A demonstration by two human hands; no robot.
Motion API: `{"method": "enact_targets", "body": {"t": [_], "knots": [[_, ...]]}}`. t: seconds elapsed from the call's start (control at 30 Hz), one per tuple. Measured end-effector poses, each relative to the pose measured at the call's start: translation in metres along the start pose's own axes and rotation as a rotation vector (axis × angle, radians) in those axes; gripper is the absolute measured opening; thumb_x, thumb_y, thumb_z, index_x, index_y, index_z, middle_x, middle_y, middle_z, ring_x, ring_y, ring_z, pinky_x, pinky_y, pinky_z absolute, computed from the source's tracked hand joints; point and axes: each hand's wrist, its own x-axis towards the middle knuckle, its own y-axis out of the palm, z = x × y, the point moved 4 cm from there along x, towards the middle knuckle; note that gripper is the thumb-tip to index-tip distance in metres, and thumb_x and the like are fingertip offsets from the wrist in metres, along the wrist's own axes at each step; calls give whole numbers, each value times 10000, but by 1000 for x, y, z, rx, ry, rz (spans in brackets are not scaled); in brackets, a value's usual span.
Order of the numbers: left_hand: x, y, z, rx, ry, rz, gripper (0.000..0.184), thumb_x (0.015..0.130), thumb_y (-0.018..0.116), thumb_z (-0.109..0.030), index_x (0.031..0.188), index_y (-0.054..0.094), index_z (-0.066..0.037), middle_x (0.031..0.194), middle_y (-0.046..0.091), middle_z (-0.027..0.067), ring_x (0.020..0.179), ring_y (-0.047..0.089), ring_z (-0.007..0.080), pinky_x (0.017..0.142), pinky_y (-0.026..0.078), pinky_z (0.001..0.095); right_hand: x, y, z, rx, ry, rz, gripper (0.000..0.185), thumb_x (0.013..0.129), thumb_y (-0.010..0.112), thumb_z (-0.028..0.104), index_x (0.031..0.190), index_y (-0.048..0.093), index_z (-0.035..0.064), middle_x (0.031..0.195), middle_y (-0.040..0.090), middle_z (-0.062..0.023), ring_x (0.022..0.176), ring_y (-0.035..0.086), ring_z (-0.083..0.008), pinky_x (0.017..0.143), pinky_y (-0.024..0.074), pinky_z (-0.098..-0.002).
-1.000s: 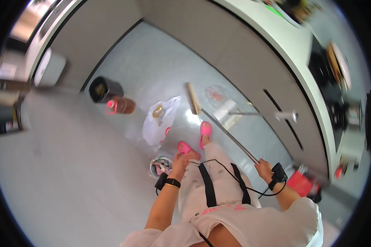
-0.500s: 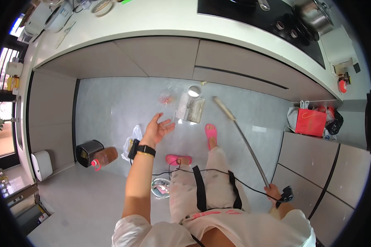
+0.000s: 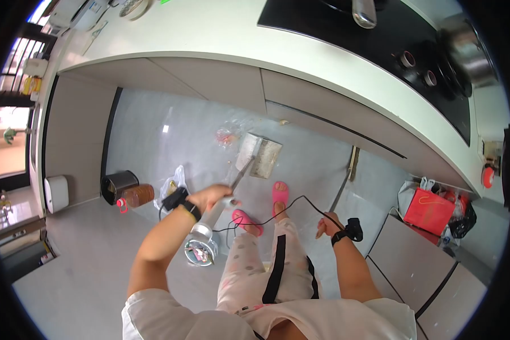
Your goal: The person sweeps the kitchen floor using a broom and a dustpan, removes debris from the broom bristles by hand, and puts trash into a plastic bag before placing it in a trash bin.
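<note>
So my left hand [image 3: 208,198] is gripping the dustpan [image 3: 266,160] by its long handle, fingers closing right around it. The pan part is sitting on the floor [image 3: 153,136] ahead of my feet, and the handle is leaning back toward me. My right hand [image 3: 327,225] is holding the broom [image 3: 341,190], fingers wrapping the stick, and the head is resting over by the lower cabinets [image 3: 317,116], well apart from the pan.

I'm wearing 2 pink slippers [image 3: 280,192], and they're standing just this side of the dustpan. Some crumpled clear plastic [image 3: 226,135] with reddish bits in it is lying just past the pan, on the left. Under my left forearm a small pail [image 3: 189,254] is holding bits of rubbish. Further left, a white bag [image 3: 178,174] is slumping on the floor, then a bottle [image 3: 139,196] with a red cap is sitting right beside a black bin [image 3: 126,179].

Over on my right, a red bag [image 3: 429,211] is sitting among other bags. Up top, a steel pot [image 3: 473,51] is standing at the right end of the black stove [image 3: 328,25].
</note>
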Motion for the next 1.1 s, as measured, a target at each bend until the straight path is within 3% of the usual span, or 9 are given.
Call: {"method": "enact_targets", "body": {"t": [0.07,0.17,0.23,0.53,0.57,0.63,0.87,0.97,1.1], "knots": [[-41,-1,40,-385,-100,-31,134,763,383,-31,892,356,-12,854,528,244,481,517,176,405,455,230,-1,32,55,616,627,-378,238,730,473,142,571,489,-33,481,473,-144,423,496,-251,366,372,-355],[-73,-38,119,-524,-21,14,199,788,411,-53,978,352,-45,803,526,131,458,482,109,360,436,217,8,78,58,533,508,-279,237,723,489,157,633,513,-61,507,487,-141,430,507,-229,369,380,-334],[-97,-37,164,-1002,-7,224,199,793,415,-62,983,367,-29,759,454,59,520,470,91,404,431,182,1,110,108,430,592,-221,292,738,500,202,732,497,-91,525,482,-142,421,500,-229,366,374,-328],[-94,-32,283,-2070,361,692,424,773,383,-49,1147,238,88,742,387,52,562,493,121,446,431,208,16,194,92,108,615,-55,219,775,381,130,701,427,-71,483,413,-136,391,440,-256,348,364,-363],[-86,-34,288,-2091,387,702,424,773,383,-49,1147,238,88,742,387,52,562,493,121,446,431,208,15,192,101,80,609,-37,219,775,381,130,701,427,-71,483,413,-136,391,440,-256,348,364,-363],[-69,-43,294,-2139,356,722,105,786,404,-78,819,382,19,708,399,34,517,476,104,429,420,187,8,188,113,158,693,-75,222,782,378,135,691,421,-63,480,407,-133,394,440,-260,359,368,-381],[-40,-120,299,-1656,58,575,114,799,413,-125,772,414,-14,663,458,43,532,488,112,470,444,211,-4,174,103,141,722,-53,202,773,390,133,687,396,-49,483,393,-134,369,412,-253,345,349,-362],[-36,-161,282,-1292,68,198,93,782,423,-113,763,423,-22,639,465,82,515,494,130,420,453,202,-1,176,104,114,673,-71,204,785,387,140,700,401,-45,480,392,-116,366,410,-239,345,353,-354],[-54,-149,225,-1021,201,17,84,760,402,-95,744,424,-16,618,459,79,480,478,130,424,448,193,4,201,122,102,649,-79,207,786,404,128,678,418,-49,474,412,-116,358,424,-237,344,362,-344]]}}
